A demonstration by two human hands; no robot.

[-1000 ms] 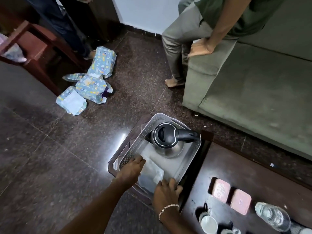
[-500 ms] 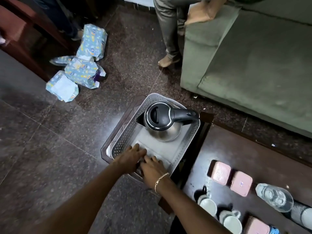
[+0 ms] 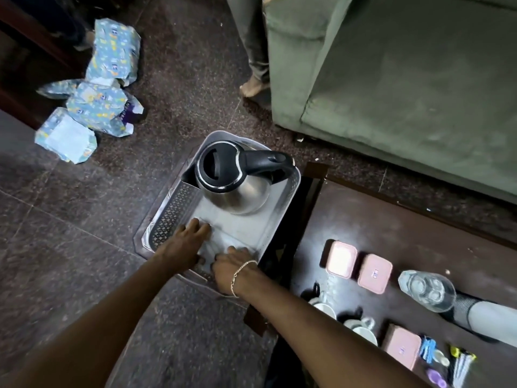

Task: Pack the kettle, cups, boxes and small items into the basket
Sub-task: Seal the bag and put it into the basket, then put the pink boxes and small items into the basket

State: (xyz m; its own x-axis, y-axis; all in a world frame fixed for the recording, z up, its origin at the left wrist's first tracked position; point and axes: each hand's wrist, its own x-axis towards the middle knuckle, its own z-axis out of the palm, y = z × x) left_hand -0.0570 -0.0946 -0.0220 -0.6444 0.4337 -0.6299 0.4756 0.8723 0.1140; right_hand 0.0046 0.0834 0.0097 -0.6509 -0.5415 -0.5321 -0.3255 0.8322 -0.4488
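Note:
A grey perforated basket [image 3: 167, 214] stands on the floor beside the dark table [image 3: 391, 219]. A steel kettle [image 3: 232, 175] with a black lid and handle sits in its far half. A white cloth [image 3: 221, 242] lies flat on the basket's bottom in the near half. My left hand [image 3: 187, 242] presses on the cloth's left side with its fingers spread. My right hand [image 3: 232, 264] rests on the near edge, fingers curled down; whether it grips is hidden. On the table stand three pink boxes [image 3: 341, 257], two white cups [image 3: 324, 308] and several small items [image 3: 436, 357].
A clear bottle [image 3: 425, 289] lies on the table next to the boxes. A green sofa [image 3: 405, 79] fills the far right, with a person's leg and bare foot [image 3: 251, 88] beside it. Torn wrapping paper [image 3: 98, 88] lies on the floor at far left.
The folded cloth that both hands held over the basket now lies spread on its bottom. My hands have moved apart along it. The view has dropped toward the table.

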